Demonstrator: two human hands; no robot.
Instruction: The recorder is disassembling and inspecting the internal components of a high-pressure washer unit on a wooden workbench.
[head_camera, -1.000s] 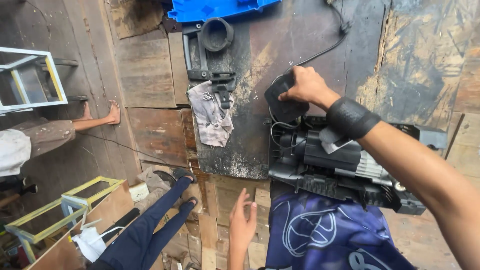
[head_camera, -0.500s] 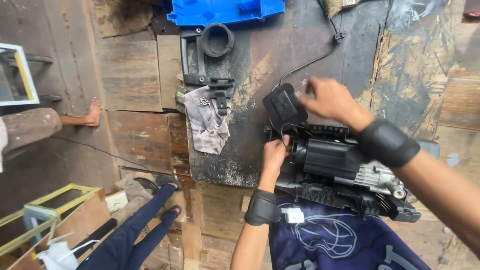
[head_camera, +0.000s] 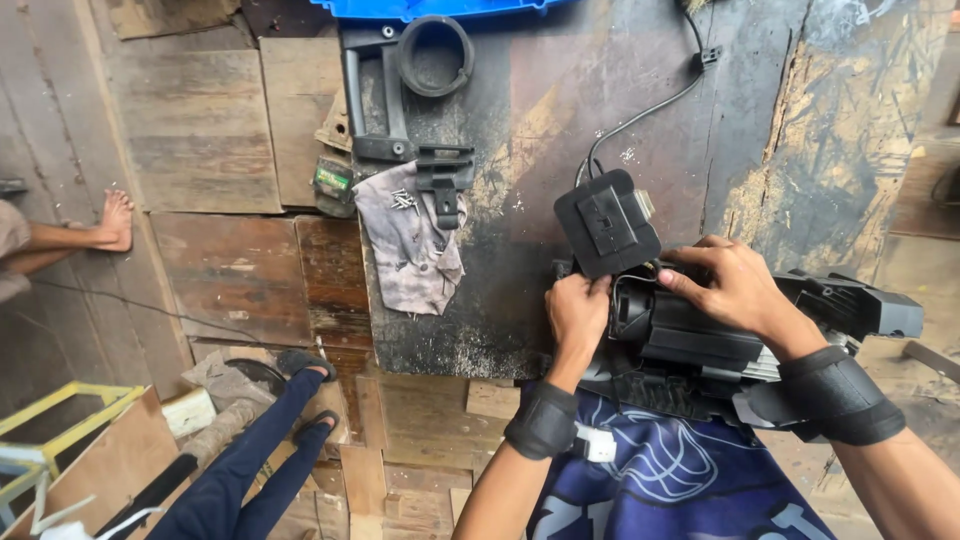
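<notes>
Surface (head_camera: 600, 90): dark, stained board over worn wooden planks; everything I work on lies at its near right part.
Motor housing (head_camera: 700, 345): black ribbed machine body lying on its side across my lap edge and the surface, running from the middle out to the right.
Rag (head_camera: 410, 240): grey, crumpled, left of the housing and well apart from it, with small screws on top.
Black handle frame (head_camera: 385, 90): lies at the far edge, above the rag, with a round black ring beside it.
Switch cover (head_camera: 607, 222): black square cap with a cable running away from it, tilted, resting at the housing's left end, just above my fingers.
Right hand (head_camera: 735, 285): forearm comes in from the right, black wrist wrap on; fingers curled, pressed on top of the housing beside the cover.
Left hand (head_camera: 578, 312): arm reaches up from below, wrist wrapped too; fingers clenched around the housing's left end under the cover.
</notes>
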